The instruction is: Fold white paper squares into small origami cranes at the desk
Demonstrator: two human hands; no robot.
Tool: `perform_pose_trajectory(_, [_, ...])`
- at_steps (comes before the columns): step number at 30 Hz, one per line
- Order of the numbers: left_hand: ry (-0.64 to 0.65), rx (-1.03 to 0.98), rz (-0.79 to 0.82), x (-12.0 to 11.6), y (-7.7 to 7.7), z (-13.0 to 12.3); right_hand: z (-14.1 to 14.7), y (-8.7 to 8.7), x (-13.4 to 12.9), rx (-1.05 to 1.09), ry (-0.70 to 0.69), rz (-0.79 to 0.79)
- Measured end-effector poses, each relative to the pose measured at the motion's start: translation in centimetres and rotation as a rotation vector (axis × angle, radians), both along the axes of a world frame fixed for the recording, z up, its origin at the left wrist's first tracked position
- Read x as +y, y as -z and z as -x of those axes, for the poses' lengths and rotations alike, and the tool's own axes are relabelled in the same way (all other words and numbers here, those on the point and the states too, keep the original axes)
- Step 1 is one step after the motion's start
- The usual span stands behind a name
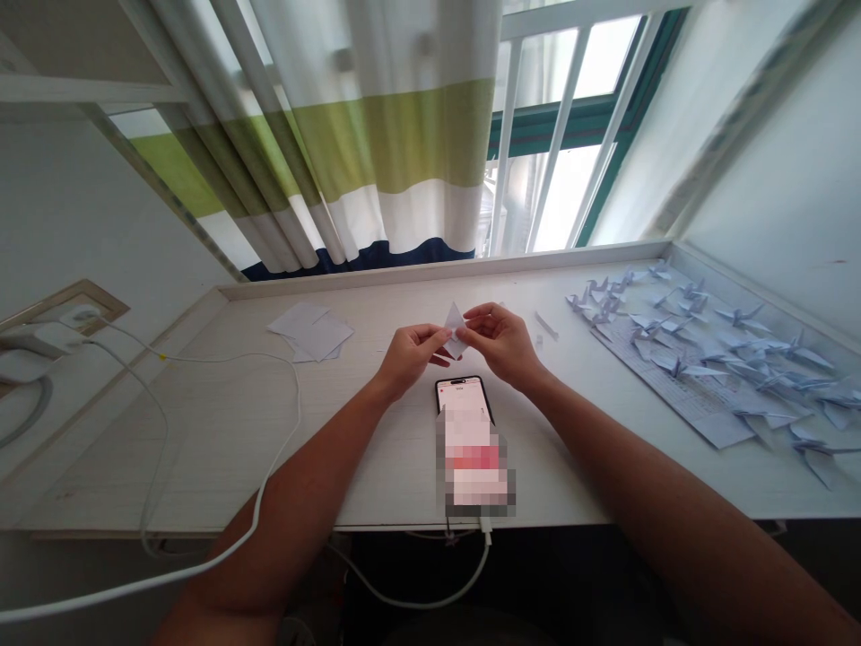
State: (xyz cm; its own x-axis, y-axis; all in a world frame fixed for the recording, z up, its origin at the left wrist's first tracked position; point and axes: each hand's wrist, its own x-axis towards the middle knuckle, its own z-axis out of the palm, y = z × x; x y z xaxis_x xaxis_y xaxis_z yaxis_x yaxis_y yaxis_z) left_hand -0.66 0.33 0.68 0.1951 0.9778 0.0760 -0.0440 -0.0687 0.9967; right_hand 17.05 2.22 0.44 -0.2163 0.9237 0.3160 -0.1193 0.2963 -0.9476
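Between my two hands, above the white desk, is a small folded piece of white paper point(455, 316) with a pointed top and a pointed lower end. My left hand point(412, 357) pinches its left side between thumb and fingers. On the other side my right hand point(501, 339) grips the right edge, thumb in front and fingers partly behind. A phone point(464, 399) lies just below the hands, its screen lit and partly blurred out. Farther left rests a small pile of white paper sheets point(313, 332).
Many folded paper cranes point(679, 363) crowd the right side, some on a printed sheet point(700, 422). Paper scraps point(547, 325) lie right of my hands. A white charging cable point(269, 467) crosses my left forearm from the wall plugs point(50, 336). A raised rim point(377, 280) borders the desk's back.
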Motion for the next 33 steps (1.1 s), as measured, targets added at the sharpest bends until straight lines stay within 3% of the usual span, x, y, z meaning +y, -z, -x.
perform_pose_trajectory(13, [-0.076,0.047,-0.098,0.0,0.4,-0.3,0.3,0.0,-0.3,0.066,-0.027,0.043])
perform_pose_trajectory(19, [0.067,-0.138,0.085,-0.6,-0.3,-0.7,-0.3,-0.5,-0.1,0.079,-0.015,0.041])
perform_pose_trajectory(24, [0.15,-0.29,0.191,-0.3,-0.4,-0.3,-0.6,-0.8,0.1,0.123,-0.099,0.061])
perform_pose_trajectory(33, [-0.103,-0.276,0.084,0.1,-0.1,0.3,-0.8,-0.2,0.7,0.109,-0.058,0.127])
